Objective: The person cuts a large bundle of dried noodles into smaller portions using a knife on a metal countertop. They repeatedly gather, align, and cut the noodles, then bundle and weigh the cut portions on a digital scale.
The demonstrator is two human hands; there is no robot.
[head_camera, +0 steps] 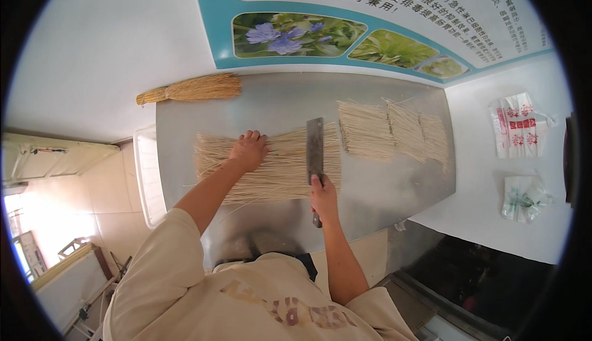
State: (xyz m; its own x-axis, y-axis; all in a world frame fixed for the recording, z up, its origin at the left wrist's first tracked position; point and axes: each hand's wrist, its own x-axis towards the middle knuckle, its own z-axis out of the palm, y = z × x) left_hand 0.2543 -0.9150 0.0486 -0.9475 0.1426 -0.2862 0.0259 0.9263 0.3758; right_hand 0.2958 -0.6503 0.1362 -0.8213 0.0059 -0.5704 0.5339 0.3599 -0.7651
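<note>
A wide layer of long, thin, pale dried noodles lies on the metal tabletop. My left hand rests on top of the strands, left of their middle, with its palm down. Gripped by its handle in my right hand is a cleaver, whose blade lies across the strands near their right end. How deep its edge sits cannot be seen. To the right, shorter noodle bundles lie side by side in several sections, apart from the cleaver.
A straw hand broom lies along the table's far left edge. Beside the left edge is a white plastic crate. Plastic bags hang on the right wall, and a printed poster covers the wall ahead.
</note>
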